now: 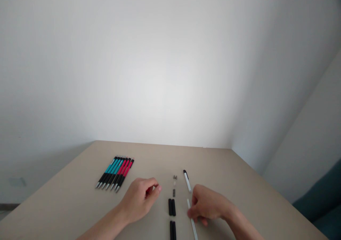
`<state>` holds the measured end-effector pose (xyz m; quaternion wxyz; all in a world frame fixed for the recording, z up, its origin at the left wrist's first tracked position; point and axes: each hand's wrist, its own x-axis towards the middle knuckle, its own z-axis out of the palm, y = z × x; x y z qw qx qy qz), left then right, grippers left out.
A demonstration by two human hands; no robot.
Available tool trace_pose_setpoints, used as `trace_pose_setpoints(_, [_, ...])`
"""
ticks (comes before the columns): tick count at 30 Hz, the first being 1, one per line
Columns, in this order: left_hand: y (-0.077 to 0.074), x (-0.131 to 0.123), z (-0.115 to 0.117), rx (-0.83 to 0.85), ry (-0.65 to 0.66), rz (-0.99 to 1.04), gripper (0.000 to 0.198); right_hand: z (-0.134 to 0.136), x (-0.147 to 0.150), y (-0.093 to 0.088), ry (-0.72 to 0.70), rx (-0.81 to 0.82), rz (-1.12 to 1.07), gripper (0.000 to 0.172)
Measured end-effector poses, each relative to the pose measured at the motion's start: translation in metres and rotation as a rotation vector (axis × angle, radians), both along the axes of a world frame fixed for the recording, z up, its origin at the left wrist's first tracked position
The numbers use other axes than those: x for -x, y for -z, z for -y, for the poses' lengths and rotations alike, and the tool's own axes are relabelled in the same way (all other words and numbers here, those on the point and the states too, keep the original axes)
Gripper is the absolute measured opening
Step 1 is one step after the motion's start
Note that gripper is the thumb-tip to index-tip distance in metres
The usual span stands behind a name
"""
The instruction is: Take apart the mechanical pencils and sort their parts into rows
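My left hand (140,197) rests on the beige table (80,197), fingers curled around a small red part (150,189) that barely shows. My right hand (206,204) lies to the right, fingers closed on a thin white rod (192,221) that runs toward me. Between the hands lie black pen grips in pairs (172,207), with another pair (172,230) nearer me. Beyond them sit a small dark spring-like piece (174,192), a tiny metal tip (175,177) and a white pen part with a black cap (187,180).
A row of several assembled pens (115,173), teal ones on the left and red ones on the right, lies at the back left of the table. A white wall stands behind the table. A dark teal seat (325,204) is at the right edge.
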<state>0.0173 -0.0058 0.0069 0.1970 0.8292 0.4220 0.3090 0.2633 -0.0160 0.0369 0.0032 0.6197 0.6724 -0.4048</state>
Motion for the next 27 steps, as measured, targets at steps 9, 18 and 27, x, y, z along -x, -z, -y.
trace_pose_setpoints(9, [-0.001, 0.0, 0.001, -0.021, 0.008, 0.004, 0.033, 0.002, -0.002, 0.0, -0.024, -0.038, -0.012, 0.015])
trace_pose_setpoints(18, [-0.001, 0.0, 0.001, -0.007, 0.008, -0.013, 0.033, 0.002, 0.0, -0.002, -0.052, -0.049, -0.004, 0.015])
trace_pose_setpoints(27, [0.0, 0.0, 0.0, 0.028, 0.007, -0.026, 0.035, -0.026, -0.008, 0.017, 0.243, -0.573, 0.298, 0.025])
